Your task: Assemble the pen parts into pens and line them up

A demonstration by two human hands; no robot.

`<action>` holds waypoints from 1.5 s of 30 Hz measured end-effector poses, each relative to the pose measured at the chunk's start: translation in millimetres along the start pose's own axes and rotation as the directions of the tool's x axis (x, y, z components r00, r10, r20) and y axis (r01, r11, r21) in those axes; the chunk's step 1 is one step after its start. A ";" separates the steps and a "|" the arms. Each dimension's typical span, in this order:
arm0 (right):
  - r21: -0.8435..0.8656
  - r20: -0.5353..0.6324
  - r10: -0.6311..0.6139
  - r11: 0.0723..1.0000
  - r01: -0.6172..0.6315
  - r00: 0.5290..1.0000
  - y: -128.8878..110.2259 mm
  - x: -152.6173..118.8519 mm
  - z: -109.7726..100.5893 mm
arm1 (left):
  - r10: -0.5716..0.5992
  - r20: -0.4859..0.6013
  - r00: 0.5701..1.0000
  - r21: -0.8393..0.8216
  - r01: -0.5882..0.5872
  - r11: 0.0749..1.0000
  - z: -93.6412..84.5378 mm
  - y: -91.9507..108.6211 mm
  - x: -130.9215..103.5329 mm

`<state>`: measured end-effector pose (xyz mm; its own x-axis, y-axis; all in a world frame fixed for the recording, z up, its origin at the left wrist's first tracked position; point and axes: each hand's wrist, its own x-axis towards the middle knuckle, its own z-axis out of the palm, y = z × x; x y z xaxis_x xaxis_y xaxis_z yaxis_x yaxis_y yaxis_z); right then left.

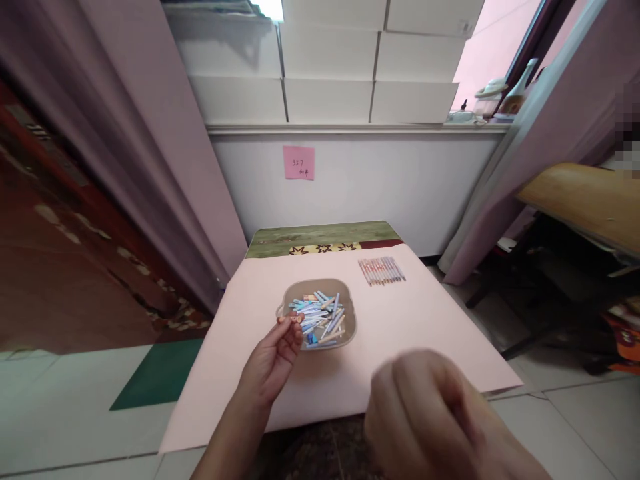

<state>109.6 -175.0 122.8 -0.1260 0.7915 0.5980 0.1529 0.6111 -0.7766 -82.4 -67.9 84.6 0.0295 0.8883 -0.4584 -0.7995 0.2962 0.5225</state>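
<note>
My left hand (pixel 274 357) is at the near left side of a beige plastic basket (pixel 351 319). Its thumb and fingers pinch a small orange-brown piece (pixel 297 319) with pale marks, too small to name surely. Inside the basket lie several pens (pixel 334 323) in blue, white and cream, in a loose heap, along with a small blue item (pixel 312 339). Close to the camera, my right hand (pixel 425 413) is curled into a fist, slightly blurred, over the table's near right edge. Whatever it may hold is hidden by the fingers.
A row of pens (pixel 382 271) lies side by side at the back right of the pink-covered table (pixel 420 320). Behind stands a white wall with a pink note (pixel 299 163). Curtains hang on both sides, and a wooden desk (pixel 585 197) is at right.
</note>
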 end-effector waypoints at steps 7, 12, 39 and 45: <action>0.127 -0.058 0.398 0.913 -0.389 0.916 67.5 67.6 -32.7 | 0.047 0.057 0.997 -0.044 -0.045 0.998 -5.8 14.0 -10.1; -0.455 0.092 0.398 0.832 -0.317 0.913 138.7 69.3 -15.4 | 0.039 0.063 0.997 -0.025 -0.038 0.999 -3.3 15.5 9.3; -0.797 0.494 0.577 0.600 0.074 0.651 174.7 119.6 36.3 | -0.094 0.036 0.995 -0.070 0.096 0.993 -14.0 31.0 85.7; -0.708 0.694 0.541 0.632 0.315 0.475 188.2 112.6 62.8 | -0.098 0.038 0.994 -0.089 0.101 0.991 -12.5 36.0 82.4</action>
<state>62.7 28.8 31.5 -0.6575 0.7022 -0.2733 0.7509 0.6403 -0.1616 -116.3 11.5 56.6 0.1304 0.8680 -0.4792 -0.8426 0.3517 0.4078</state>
